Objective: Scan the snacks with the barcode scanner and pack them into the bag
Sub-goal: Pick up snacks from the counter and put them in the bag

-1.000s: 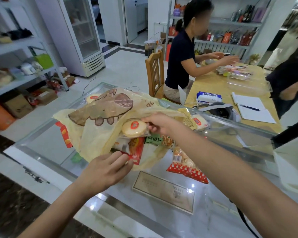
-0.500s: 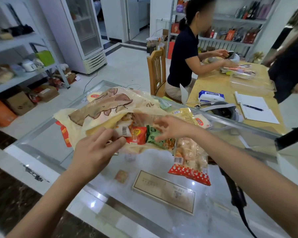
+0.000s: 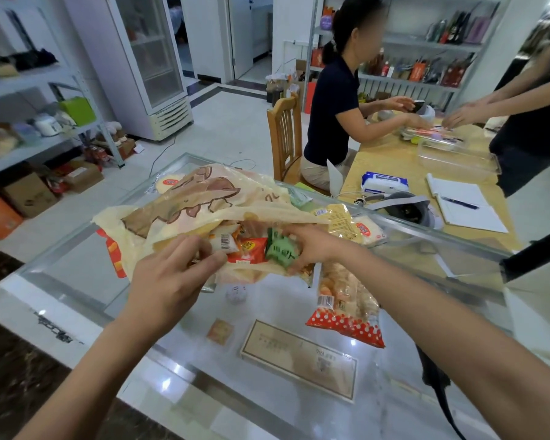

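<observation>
The bag (image 3: pixel 204 201) lies on the glass counter (image 3: pixel 277 300), mouth toward the person. The left hand (image 3: pixel 172 277) pinches its lower lip, it seems; the right hand (image 3: pixel 311 246) curls round a green packet (image 3: pixel 280 250) in the mouth. If the lip slips, packets may spill out beside the dotted pack (image 3: pixel 346 309) lying outside.

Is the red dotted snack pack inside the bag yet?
No, the red dotted snack pack lies on the glass counter outside the bag.

A notebook (image 3: pixel 470 214) and a wipes pack (image 3: pixel 384 183) lie on the wooden table (image 3: pixel 391 160).
</observation>
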